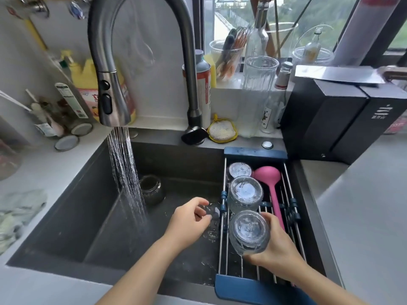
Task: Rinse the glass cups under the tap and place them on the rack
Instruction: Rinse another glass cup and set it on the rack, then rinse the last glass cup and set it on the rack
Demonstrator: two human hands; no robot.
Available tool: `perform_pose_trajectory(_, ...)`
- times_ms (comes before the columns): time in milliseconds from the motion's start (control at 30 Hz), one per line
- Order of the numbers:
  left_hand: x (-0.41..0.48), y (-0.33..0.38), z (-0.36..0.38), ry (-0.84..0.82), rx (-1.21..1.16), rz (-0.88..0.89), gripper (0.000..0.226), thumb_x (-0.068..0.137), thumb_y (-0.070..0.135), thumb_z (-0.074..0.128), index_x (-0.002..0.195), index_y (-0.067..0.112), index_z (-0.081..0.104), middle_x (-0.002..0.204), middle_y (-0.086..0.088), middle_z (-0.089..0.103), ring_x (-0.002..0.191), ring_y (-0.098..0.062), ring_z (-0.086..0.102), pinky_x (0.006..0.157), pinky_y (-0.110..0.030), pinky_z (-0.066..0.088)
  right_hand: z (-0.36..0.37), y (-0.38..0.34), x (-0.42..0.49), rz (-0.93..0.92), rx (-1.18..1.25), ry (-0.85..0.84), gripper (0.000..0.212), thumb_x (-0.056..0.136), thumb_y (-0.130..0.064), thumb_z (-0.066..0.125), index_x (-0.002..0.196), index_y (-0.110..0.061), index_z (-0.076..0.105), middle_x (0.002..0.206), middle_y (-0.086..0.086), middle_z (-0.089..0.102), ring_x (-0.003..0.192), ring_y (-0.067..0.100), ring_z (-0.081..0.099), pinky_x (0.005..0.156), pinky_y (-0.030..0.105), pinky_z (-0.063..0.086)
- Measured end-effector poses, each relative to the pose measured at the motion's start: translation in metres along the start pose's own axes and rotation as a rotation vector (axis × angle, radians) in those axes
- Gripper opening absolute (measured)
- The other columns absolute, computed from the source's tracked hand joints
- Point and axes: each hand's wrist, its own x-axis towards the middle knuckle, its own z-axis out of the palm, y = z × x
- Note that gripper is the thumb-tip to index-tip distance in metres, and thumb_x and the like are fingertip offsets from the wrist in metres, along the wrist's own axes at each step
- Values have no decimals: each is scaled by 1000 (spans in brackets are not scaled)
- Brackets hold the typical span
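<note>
rack (255,285) near end cut by frame edge; left hand (191,221) hides small clear thing, unidentifiable.

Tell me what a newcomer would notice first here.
The running tap at upper left, its spray pouring into the dark sink. Next, the right hand setting an upside-down glass cup on the rack at right, beside a pink ladle.

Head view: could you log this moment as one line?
right hand: setting upturned glass cup on rack | left hand: empty over sink | tap: running
</note>
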Motion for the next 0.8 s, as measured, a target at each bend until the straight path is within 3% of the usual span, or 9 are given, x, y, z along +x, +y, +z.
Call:
perform_pose_trajectory(67, -2, -7, -1, 4, -7, -11, 26, 81, 17, 62, 106, 23, 61, 82, 8, 65, 66, -4, 56, 67, -11, 44, 1, 3, 2, 1, 1, -8, 93, 44, -28, 88, 115, -37, 28, 105, -19, 53, 102, 4, 54, 87, 21, 44)
perform_pose_trajectory(133, -2, -13, -4, 15, -12, -26, 25, 80, 16, 62, 104, 23, 61, 77, 13, 62, 65, -2, 55, 62, -6, 42, 1, 5, 2, -15, 7, -38, 93, 43, -29, 89, 112, -42, 29, 106, -19, 54, 101, 0, 55, 84, 14, 43)
perform_pose_trajectory(200, -3, -19, -8, 29, -19, -50, 26, 80, 15, 62, 105, 23, 61, 79, 11, 62, 69, -6, 57, 68, -16, 44, -1, 7, 1, -37, 13, -64, 89, 41, -29, 91, 106, -48, 31, 107, -20, 55, 100, -9, 54, 76, 7, 43)
perform_pose_trajectory(333, -3, -28, -16, 55, -37, -86, 21, 80, 15, 62, 98, 27, 61, 83, 5, 65, 76, -16, 61, 78, -29, 50, 1, 12, 3, -53, 66, -54, 91, 42, -26, 91, 110, -44, 33, 111, -18, 54, 101, -19, 49, 76, -6, 38)
perform_pose_trajectory(467, -1, -33, -17, 70, -56, -99, 20, 80, 15, 62, 97, 25, 62, 80, 6, 64, 73, -15, 61, 76, -29, 50, 10, 15, 9, -24, 74, -27, 98, 46, -27, 91, 119, -39, 27, 111, -22, 50, 103, -11, 51, 78, 5, 40)
perform_pose_trajectory(633, 3, -38, -16, 76, -76, -97, 18, 81, 14, 62, 94, 26, 61, 80, 6, 63, 68, -10, 57, 65, -18, 45, 13, 14, 10, -1, -11, -15, 105, 45, -38, 90, 122, -43, 20, 111, -30, 44, 111, 2, 48, 97, 21, 35)
perform_pose_trajectory(733, 7, -41, -18, 72, -66, -99, 19, 81, 14, 62, 96, 24, 62, 83, 1, 64, 67, -9, 55, 61, -14, 42, 12, 5, 6, 44, -67, -23, 122, 46, -42, 89, 137, -33, 8, 134, -9, 35, 128, 13, 38, 109, 33, 31)
perform_pose_trajectory(800, 9, -45, -21, 63, -35, -113, 22, 81, 16, 63, 102, 22, 62, 86, 1, 63, 70, -10, 54, 61, -12, 41, 10, -6, 2, 15, -120, 11, 127, 44, -48, 87, 137, -35, 2, 142, -1, 21, 133, 16, 28, 111, 39, 25)
